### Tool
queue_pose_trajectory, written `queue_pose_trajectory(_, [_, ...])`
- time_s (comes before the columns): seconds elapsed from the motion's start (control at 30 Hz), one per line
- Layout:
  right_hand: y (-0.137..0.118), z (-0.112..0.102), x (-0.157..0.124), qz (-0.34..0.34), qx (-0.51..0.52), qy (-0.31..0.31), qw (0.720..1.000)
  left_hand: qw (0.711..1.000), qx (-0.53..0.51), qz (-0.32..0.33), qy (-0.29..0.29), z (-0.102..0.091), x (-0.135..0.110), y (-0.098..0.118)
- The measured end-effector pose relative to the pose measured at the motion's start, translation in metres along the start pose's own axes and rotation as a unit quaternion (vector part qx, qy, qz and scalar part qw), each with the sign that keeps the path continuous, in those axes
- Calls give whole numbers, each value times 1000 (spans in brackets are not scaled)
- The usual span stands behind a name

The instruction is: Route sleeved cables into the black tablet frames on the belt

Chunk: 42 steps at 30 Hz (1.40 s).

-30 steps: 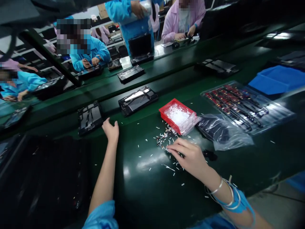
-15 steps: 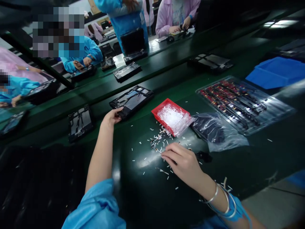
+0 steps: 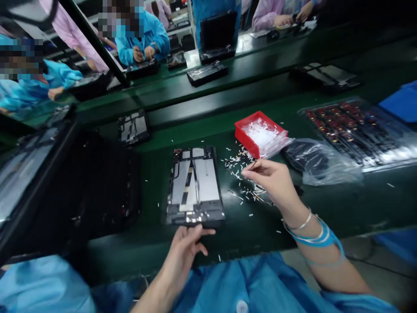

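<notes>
Flat device, opened (image 3: pixel 208 178), one: brought from the far side of the tabletop (image 3: pixel 237 230) to the near side; now laid just beyond the fingers of the left hand (image 3: pixel 189 248). Orientation altered: formerly set slantwise and crosswise, now turned with its long sides pointed away from those fingers.

Left hand, one: drawn back with the device from its earlier reach. Grip on the corner, recorded half a second ago, released; fingers now loosely spread beside the near edge, contact undetermined.
</notes>
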State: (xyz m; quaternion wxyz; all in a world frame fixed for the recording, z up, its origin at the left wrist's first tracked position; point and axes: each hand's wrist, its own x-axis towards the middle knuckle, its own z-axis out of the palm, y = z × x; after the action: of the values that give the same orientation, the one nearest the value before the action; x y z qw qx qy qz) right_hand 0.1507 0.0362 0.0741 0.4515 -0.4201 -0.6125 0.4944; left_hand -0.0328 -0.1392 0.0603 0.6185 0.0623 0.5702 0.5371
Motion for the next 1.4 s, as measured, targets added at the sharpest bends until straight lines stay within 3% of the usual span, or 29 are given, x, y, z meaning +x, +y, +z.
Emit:
queue_pose_trajectory(0.1, [-9,13,-10,80,100,-41,991,976,9,-151,-156,-12,-27,-21])
queue_pose_trajectory(0.17, [-14,23,-20,112,133,-71,982,951,65,-159,-256,-15,-35,-21])
queue_pose_trajectory(0.23, [-20,32,-32,126,150,-96,976,958,143,-24,-248,-11,-34,-12])
queue_pose_trajectory(0.3, [-26,40,-44,128,151,-120,973,955,196,160,-152,-2,-26,1])
queue_pose_trajectory(0.37, [-29,48,-55,122,143,-141,972,941,210,236,-119,8,-15,12])
queue_pose_trajectory(0.43, [-31,53,-64,109,135,-152,973,946,177,198,-186,16,-4,18])
queue_pose_trajectory(0.57, [-31,54,-68,56,98,-194,974,943,52,44,-326,16,9,20])
queue_pose_trajectory(0.7, [-34,52,-65,-48,13,-258,965,903,0,-93,-419,2,11,20])
queue_pose_trajectory(0.8, [-39,56,-65,-104,-18,-291,951,875,-21,-163,-456,-9,10,20])
queue_pose_trajectory(0.93, [-48,66,-65,-118,-47,-291,948,864,-25,-209,-458,-23,6,21])
queue_pose_trajectory(1.0, [-50,71,-60,-100,-57,-297,948,873,8,-194,-448,-34,3,23])
queue_pose_trajectory(1.07, [-47,77,-52,-57,-71,-300,950,921,83,-86,-371,-47,-1,25])
queue_pose_trajectory(1.1, [-44,81,-46,-25,-78,-298,951,947,137,10,-289,-54,-2,25])
queue_pose_trajectory(1.13, [-40,85,-39,11,-82,-297,951,955,197,122,-183,-61,-2,26])
queue_pose_trajectory(1.17, [-36,90,-32,49,-83,-301,949,935,259,231,-72,-69,0,27])
queue_pose_trajectory(1.23, [-26,101,-17,119,-73,-320,937,837,375,392,77,-80,5,27])
queue_pose_trajectory(1.3, [-19,113,-5,174,-75,-332,924,724,488,478,98,-88,15,26])
queue_pose_trajectory(1.4, [-13,127,7,216,-119,-332,910,589,613,525,50,-93,28,25])
